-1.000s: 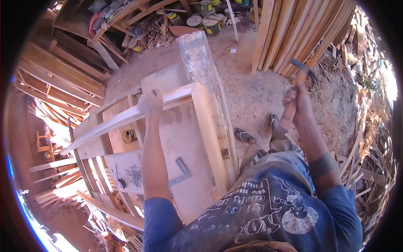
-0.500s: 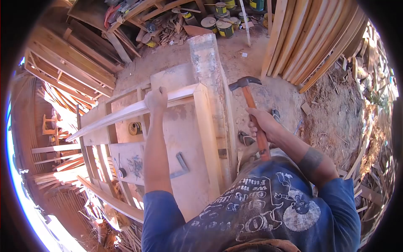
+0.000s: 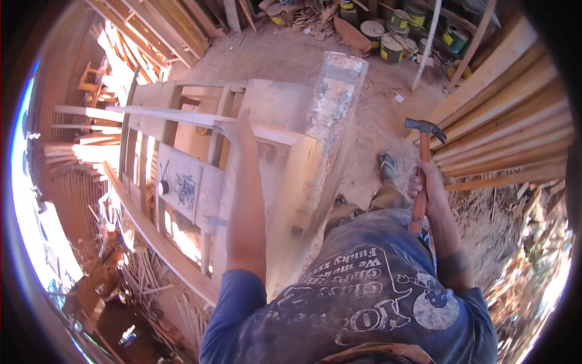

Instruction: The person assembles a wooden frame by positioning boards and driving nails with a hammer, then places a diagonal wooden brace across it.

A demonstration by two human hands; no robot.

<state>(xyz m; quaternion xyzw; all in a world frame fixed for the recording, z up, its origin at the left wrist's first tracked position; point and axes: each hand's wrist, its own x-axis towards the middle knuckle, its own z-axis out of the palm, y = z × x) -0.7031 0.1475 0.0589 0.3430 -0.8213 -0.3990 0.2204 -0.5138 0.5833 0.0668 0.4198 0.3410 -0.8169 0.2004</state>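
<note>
In the head view, my right hand [image 3: 429,185] is wrapped around the wooden handle of a claw hammer [image 3: 419,213]. Its dark metal head points up and away from my body, clear of the wood. My left hand [image 3: 239,130] grips the long rail of a pale wooden frame [image 3: 176,115], slightly smeared by motion. At a corner this rail meets a second, blurred piece that runs toward me along a worn, paint-spotted beam [image 3: 336,91]. Left of my forearm, a heap of dark nails [image 3: 185,191] lies on a board, beside a small round dark-and-white item [image 3: 162,187].
A slatted workbench [image 3: 176,91] lies under the frame. Curved planks [image 3: 497,121] lean at the right. Paint cans [image 3: 392,48] and wood scraps [image 3: 312,24] sit at the back. A long board [image 3: 163,242] runs along the bench's left side.
The view has swung, shifting the bench left. The wooden frame has moved and turned with my left hand on it. My right hand has carried the hammer to the right, away from the frame.
</note>
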